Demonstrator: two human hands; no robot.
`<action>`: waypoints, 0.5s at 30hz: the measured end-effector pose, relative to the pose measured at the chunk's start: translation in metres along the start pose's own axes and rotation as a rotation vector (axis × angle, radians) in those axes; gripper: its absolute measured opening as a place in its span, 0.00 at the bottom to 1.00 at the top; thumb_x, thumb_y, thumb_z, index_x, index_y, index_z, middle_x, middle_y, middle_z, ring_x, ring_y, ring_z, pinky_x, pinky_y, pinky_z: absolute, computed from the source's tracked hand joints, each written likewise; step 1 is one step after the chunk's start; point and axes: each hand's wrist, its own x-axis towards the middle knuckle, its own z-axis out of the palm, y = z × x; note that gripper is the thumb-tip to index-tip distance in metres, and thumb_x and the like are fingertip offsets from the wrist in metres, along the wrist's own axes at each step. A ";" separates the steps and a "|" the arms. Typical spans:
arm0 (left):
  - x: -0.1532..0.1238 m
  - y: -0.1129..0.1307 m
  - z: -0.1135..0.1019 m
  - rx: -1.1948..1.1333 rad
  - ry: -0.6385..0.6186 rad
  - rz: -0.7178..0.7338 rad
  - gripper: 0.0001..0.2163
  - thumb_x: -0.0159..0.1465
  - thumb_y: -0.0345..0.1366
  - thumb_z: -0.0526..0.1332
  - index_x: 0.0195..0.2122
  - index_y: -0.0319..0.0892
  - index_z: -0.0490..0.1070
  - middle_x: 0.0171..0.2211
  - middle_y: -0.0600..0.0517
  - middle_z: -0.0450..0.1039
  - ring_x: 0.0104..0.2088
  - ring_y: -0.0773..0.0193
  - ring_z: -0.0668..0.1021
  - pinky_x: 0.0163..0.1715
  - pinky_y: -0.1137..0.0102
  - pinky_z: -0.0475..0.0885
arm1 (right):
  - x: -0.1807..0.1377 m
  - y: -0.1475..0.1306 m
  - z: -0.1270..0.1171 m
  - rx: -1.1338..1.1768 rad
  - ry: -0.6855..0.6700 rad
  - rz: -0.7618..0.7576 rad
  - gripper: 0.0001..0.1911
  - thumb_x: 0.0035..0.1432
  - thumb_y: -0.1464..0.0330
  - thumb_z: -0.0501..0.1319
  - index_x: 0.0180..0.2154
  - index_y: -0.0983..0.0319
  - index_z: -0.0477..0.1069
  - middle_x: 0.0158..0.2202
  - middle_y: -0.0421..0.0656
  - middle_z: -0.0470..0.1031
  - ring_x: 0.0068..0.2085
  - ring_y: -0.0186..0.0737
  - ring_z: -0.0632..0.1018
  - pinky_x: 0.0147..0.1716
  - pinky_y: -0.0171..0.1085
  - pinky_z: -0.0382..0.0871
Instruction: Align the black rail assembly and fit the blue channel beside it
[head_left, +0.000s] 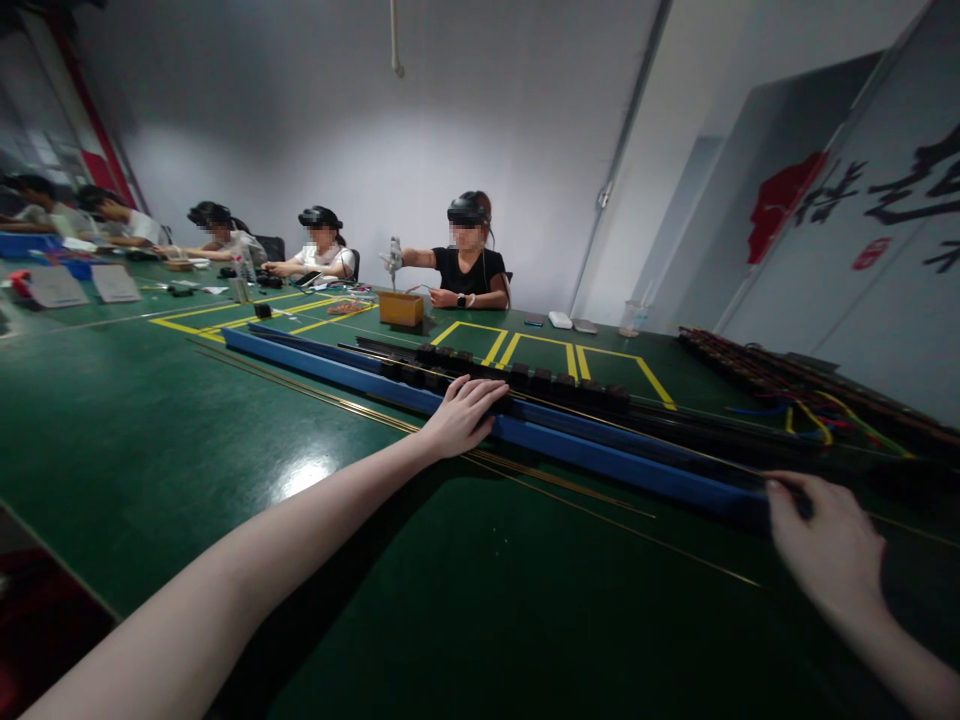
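Note:
My left hand (463, 412) lies flat with fingers stretched out on a long blue rail (330, 372) that runs across the green table (150, 440). Its fingertips reach a row of black blocks (540, 381) sitting on a dark rail behind. My right hand (821, 545) is at the right end of the blue rail, fingers curled over its dark end piece. Thin brass rods (570, 495) lie on the table in front of the rail.
Across the table several people wearing headsets sit at work; one (466, 262) holds a tool above a yellow box (400, 307). Yellow tape lines (525, 345) mark the tabletop. Coloured wires and dark rails (810, 395) are piled at the right. A grey wall stands behind.

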 end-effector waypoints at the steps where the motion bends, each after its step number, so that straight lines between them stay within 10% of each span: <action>1: 0.000 0.000 0.000 0.003 -0.005 0.000 0.24 0.68 0.34 0.50 0.66 0.42 0.53 0.62 0.46 0.60 0.63 0.58 0.61 0.65 0.57 0.46 | 0.000 0.001 0.000 0.001 0.004 -0.002 0.27 0.56 0.51 0.42 0.41 0.59 0.71 0.47 0.53 0.71 0.51 0.64 0.72 0.45 0.60 0.67; 15: 0.001 0.002 0.003 0.070 -0.006 0.017 0.23 0.69 0.35 0.49 0.65 0.40 0.53 0.62 0.46 0.60 0.63 0.60 0.61 0.65 0.57 0.45 | -0.002 0.000 0.003 0.004 0.065 -0.076 0.28 0.56 0.51 0.42 0.40 0.60 0.72 0.45 0.53 0.72 0.49 0.62 0.74 0.45 0.56 0.69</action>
